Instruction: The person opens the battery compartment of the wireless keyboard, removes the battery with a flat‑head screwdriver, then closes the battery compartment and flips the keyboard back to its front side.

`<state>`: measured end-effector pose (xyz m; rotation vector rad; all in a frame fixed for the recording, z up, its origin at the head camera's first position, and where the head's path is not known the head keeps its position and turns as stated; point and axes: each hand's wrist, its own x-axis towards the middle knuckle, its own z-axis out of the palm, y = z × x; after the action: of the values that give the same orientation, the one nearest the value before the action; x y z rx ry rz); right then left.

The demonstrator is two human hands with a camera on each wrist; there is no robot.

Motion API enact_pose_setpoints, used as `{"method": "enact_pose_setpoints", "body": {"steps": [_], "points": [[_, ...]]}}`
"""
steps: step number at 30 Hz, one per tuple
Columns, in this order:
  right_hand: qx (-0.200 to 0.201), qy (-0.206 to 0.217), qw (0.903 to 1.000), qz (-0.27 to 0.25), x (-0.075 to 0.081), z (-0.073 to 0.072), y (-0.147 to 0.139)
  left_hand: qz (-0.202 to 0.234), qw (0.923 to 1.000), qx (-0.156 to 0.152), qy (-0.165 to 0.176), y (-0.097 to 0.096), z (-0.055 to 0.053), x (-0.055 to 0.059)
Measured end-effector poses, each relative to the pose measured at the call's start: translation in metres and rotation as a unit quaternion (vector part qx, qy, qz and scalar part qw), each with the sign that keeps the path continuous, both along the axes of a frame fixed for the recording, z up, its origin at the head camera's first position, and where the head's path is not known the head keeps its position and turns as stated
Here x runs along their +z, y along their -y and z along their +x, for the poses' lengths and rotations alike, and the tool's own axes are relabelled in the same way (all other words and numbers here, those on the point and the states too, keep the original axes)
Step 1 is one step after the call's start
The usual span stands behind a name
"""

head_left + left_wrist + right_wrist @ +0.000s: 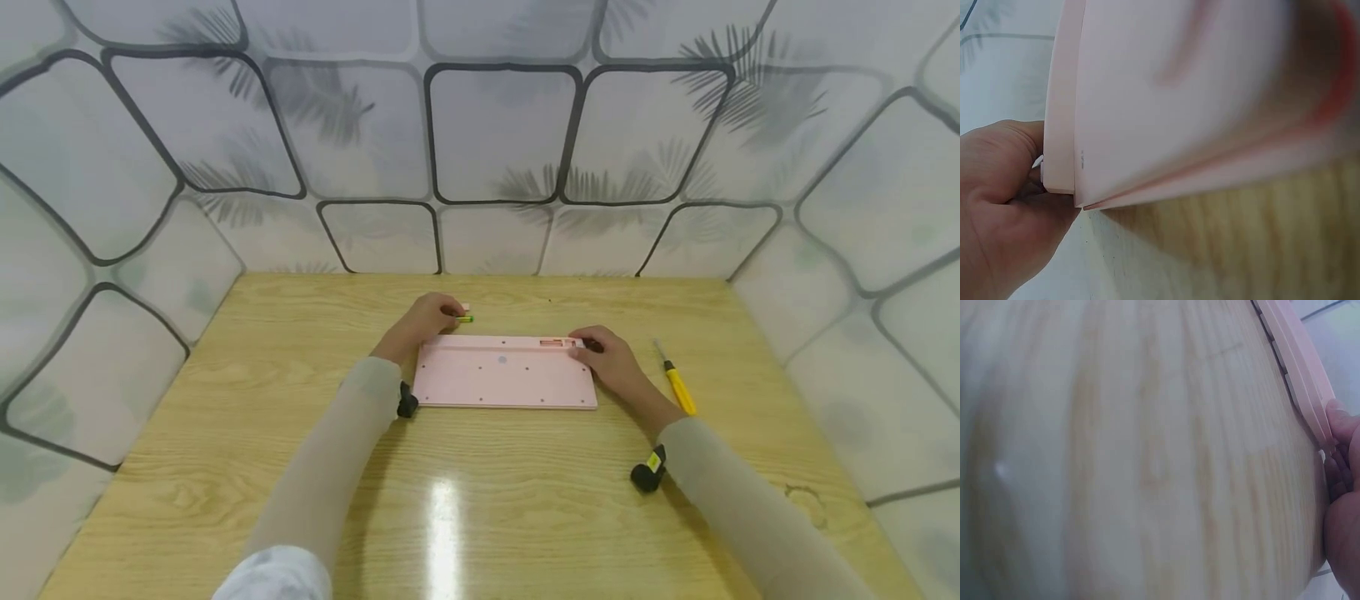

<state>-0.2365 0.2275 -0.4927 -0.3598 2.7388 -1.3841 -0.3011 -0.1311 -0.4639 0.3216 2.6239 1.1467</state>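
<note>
A pink keyboard (480, 379) lies face down, its screw-dotted underside up and an open battery compartment (555, 342) at its far right. My left hand (429, 320) is just beyond the far left edge, its fingertips pinching a small green battery (466, 319). In the left wrist view the keyboard (1122, 106) hides part of that hand (1004, 206), and the battery cannot be made out. At the far right corner my right hand (611, 362) grips the keyboard, thumb on top. The right wrist view shows its thumb and curled fingers (1338, 469) at the keyboard's corner (1310, 394).
A screwdriver (678, 387) with a yellow and black handle lies to the right of my right hand. Beyond the battery is a small pale piece (466, 307), partly hidden by my left hand. Patterned cloth walls (495, 242) bound the wooden table (525, 492) at the back and sides.
</note>
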Motion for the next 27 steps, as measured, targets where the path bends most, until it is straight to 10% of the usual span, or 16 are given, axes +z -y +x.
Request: {"method": "enact_pose_setpoints", "body": {"steps": [27], "points": [[0.005,-0.019,0.9998,-0.005,0.0033,0.003,0.001,-0.019,0.9997,-0.008,0.011,0.0045,0.0012,0.0029]]}}
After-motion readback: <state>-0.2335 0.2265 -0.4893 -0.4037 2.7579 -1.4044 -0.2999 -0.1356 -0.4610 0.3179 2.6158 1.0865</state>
